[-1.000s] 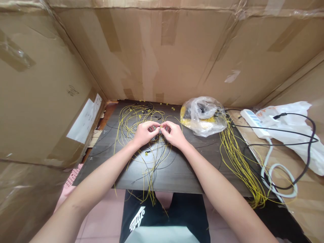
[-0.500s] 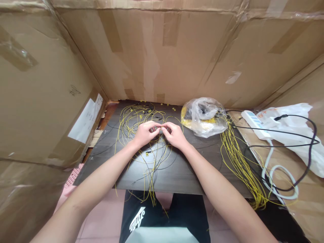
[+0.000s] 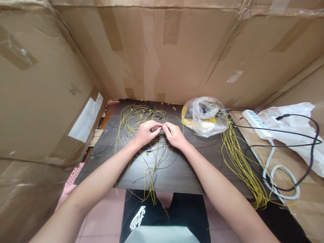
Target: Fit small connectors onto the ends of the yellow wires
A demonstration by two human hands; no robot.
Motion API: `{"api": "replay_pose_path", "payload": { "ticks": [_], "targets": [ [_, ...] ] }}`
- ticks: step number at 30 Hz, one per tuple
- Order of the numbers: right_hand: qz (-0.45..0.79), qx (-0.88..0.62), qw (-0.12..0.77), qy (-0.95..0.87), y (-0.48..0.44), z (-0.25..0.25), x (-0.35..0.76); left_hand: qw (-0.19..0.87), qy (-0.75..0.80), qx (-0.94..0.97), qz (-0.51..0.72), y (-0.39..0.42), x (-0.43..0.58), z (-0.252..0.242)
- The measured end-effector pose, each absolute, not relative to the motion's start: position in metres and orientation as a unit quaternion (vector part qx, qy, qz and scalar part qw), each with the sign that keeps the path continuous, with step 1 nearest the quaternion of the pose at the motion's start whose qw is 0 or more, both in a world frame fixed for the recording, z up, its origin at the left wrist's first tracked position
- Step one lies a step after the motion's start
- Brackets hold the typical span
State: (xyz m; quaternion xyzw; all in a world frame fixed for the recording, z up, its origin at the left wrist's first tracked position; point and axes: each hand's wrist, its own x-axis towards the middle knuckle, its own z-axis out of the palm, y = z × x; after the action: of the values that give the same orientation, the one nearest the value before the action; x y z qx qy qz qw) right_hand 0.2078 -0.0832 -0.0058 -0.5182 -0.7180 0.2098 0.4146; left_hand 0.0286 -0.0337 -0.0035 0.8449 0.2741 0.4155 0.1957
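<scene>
My left hand (image 3: 146,133) and my right hand (image 3: 173,134) meet over the middle of the dark table (image 3: 184,168). Both pinch the ends of thin yellow wire (image 3: 156,127), fingertips almost touching. What sits exactly between the fingertips is too small to name. Beneath the hands lies a loose tangle of yellow and black wires (image 3: 141,118), some trailing off the front edge (image 3: 150,189). Small yellow connectors (image 3: 173,108) lie scattered at the far edge.
A clear plastic bag (image 3: 205,116) with yellow parts sits right of the hands. A bundle of yellow wires (image 3: 240,162) runs along the right side. A white power strip (image 3: 255,125), black cable (image 3: 291,135) and white bag (image 3: 298,125) lie further right. Cardboard walls (image 3: 162,50) surround the table.
The hands have stayed together over the wire tangle, with only small finger movements at the pinched wire ends. The view has shifted slightly.
</scene>
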Motion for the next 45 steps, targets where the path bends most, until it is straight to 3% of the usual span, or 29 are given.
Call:
{"api": "replay_pose_path", "payload": {
  "ticks": [17, 45],
  "targets": [
    [0.221, -0.529, 0.435, -0.694, -0.0843, -0.0024, 0.207, 0.208, 0.306, 0.832, 0.414, -0.0353, 0.0299, -0.0041],
    [0.212, -0.541, 0.392, -0.713, -0.0848, -0.0045, 0.2058, 0.213, 0.3, 0.834, 0.411, -0.0374, 0.0311, -0.0036]
  ]
}}
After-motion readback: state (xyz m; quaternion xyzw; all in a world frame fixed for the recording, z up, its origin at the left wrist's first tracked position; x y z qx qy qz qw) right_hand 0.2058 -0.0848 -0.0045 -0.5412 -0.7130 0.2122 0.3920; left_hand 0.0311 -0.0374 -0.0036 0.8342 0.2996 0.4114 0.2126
